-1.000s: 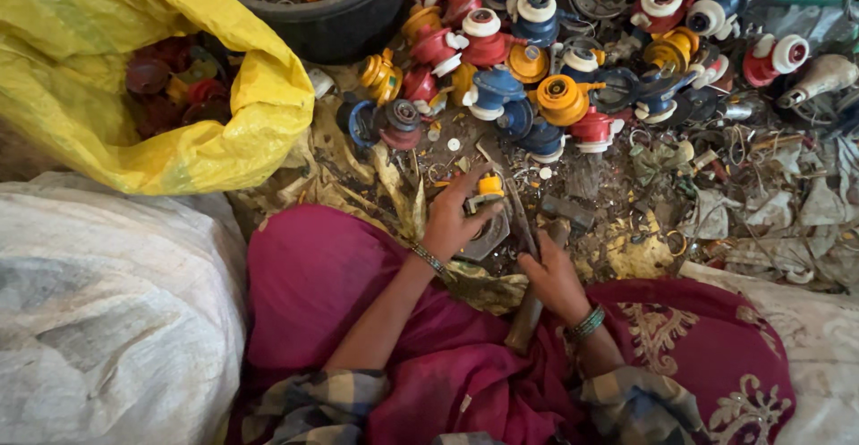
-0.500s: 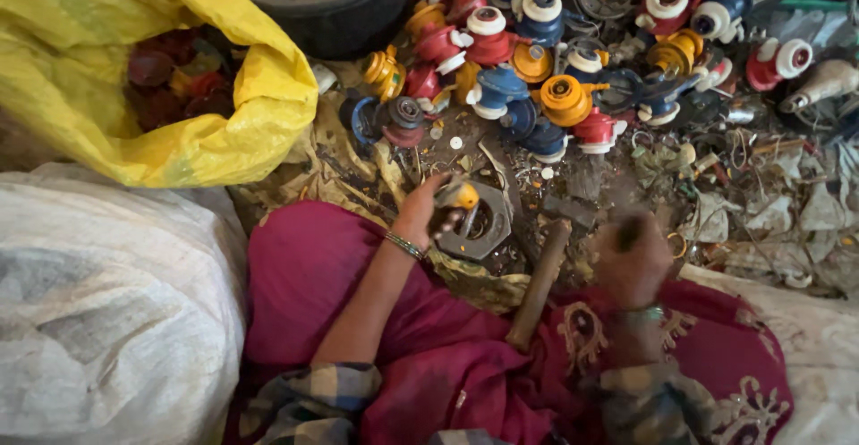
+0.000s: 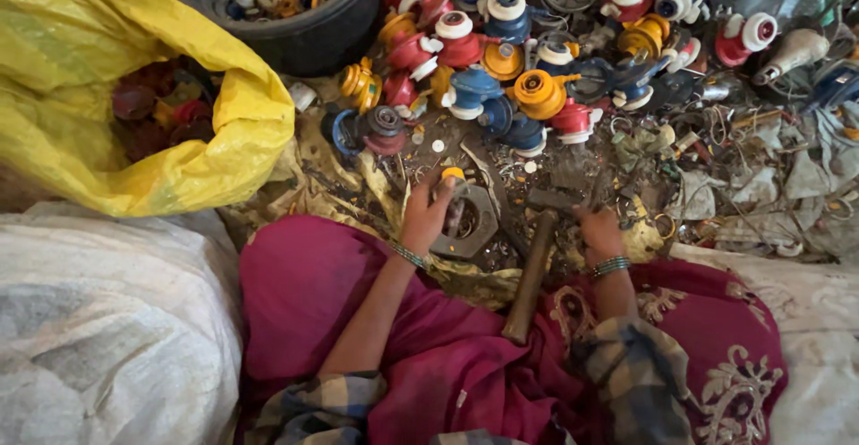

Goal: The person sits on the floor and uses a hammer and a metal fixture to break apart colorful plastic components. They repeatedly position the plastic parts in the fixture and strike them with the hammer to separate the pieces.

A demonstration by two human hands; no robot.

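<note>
My left hand (image 3: pixel 426 214) pinches a small orange-capped part (image 3: pixel 453 177) and holds it upright on a large grey hexagonal nut (image 3: pixel 474 228) lying on the ground. A hammer (image 3: pixel 531 275) with a wooden handle lies apart from both hands, its handle on my magenta skirt and its metal head next to the nut. My right hand (image 3: pixel 598 230) is just right of the hammer head, fingers curled down into the scrap. Whether it holds anything is hidden.
A heap of red, blue and orange round parts (image 3: pixel 501 60) lies beyond the nut. A black tub (image 3: pixel 304 38) of rings stands at the back. A yellow sack (image 3: pixel 206 141) of red parts is on the left, with white sacks (image 3: pixel 89 338) beside my legs and tangled scrap (image 3: pixel 761 168) on the right.
My right hand has let go of the hammer, swung out to the right, and come back down beside the hammer head. The hammer now rests on my lap. My left hand stays on the nut.
</note>
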